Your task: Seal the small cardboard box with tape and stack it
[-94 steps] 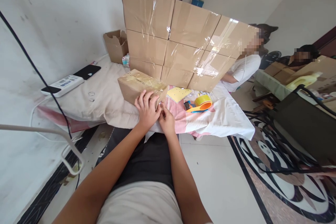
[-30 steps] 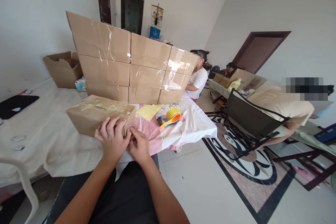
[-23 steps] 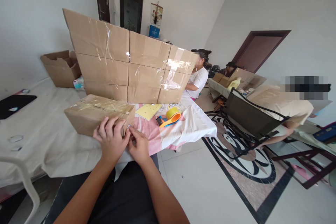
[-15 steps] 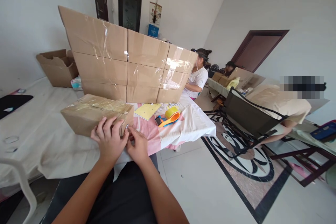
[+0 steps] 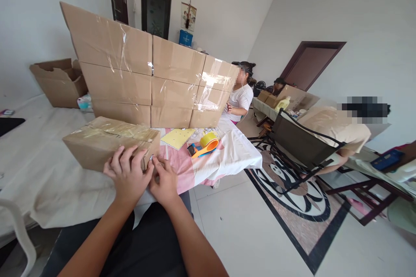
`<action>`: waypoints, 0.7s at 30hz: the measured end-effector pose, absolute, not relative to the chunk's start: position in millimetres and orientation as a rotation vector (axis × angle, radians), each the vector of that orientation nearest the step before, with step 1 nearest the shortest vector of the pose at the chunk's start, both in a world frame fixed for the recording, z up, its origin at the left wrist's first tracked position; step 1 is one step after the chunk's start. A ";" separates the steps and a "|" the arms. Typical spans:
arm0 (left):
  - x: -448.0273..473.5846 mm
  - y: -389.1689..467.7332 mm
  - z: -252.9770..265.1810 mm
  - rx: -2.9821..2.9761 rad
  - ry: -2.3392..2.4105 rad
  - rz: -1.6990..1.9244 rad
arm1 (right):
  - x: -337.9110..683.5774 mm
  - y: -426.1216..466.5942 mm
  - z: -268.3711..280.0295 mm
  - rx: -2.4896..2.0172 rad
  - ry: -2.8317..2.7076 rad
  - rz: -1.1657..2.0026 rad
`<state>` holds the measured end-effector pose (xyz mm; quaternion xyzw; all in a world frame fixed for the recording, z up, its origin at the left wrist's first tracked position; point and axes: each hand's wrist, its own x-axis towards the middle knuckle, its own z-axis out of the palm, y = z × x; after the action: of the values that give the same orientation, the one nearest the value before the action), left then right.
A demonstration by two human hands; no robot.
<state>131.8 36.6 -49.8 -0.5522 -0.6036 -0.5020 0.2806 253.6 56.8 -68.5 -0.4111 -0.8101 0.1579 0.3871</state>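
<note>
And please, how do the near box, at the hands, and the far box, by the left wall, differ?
The near box is shut, while the far box stands open. Shiny tape crosses the near box's top; I see none on the far box. The left hand touches the near box; neither hand touches the far box. Both are brown cardboard.

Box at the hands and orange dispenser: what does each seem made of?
Box: matte cardboard, by its plain brown faces and folded edges; glossy strips on top look like plastic tape. Orange dispenser: probably smooth, hard plastic, given its bright, even colour.
</note>
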 end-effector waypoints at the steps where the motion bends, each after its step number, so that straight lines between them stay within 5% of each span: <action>1: 131.8 36.6 -50.0 -1.482 -1.618 -1.339 | 253.7 56.8 -68.3 -1.051 -2.067 0.404; 21: 135.9 35.6 -45.6 -1.505 -1.655 -1.335 | 254.6 54.7 -61.7 -1.124 -2.040 0.422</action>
<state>135.9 35.6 -45.6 -0.5571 -0.6126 -0.4942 0.2648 254.6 54.7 -61.7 -0.4397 -0.7980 0.1649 0.3776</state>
